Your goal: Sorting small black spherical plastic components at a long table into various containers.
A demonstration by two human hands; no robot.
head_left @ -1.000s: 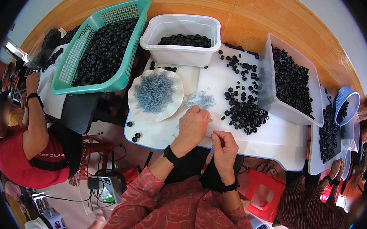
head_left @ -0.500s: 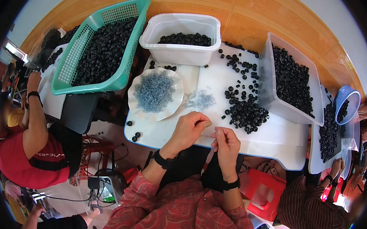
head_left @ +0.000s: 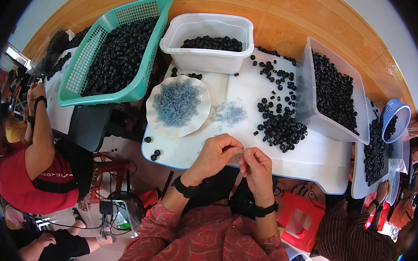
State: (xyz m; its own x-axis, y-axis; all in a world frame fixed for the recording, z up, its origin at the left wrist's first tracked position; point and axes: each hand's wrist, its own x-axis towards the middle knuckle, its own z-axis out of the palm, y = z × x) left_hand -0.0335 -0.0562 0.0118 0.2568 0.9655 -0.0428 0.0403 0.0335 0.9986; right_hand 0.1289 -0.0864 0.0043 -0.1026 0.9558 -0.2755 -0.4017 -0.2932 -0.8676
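Observation:
Over the near edge of the white table (head_left: 312,161), my left hand (head_left: 215,155) and my right hand (head_left: 257,172) meet at their fingertips. Each is closed in a pinch of thumb and forefinger. Whatever sits between the fingers is too small to make out. Beyond my left hand, a scalloped white plate (head_left: 154,117) carries a heap of tiny clear bluish pieces (head_left: 176,102). More of these clear pieces (head_left: 229,113) lie scattered on the tabletop beside it. A pile of small black ring-like parts (head_left: 281,131) rests beyond my right hand.
A green basket (head_left: 142,86) at the left, a white tub (head_left: 206,62) at the back and a translucent bin (head_left: 331,128) at the right hold black parts. Co-workers sit on both sides, one in a red shirt (head_left: 38,187), another in striped clothing (head_left: 355,240). A red stool (head_left: 302,217) stands below.
My fingertips were slightly apart and now touch. My left hand has moved down a little, and my right hand's fingers have closed toward it.

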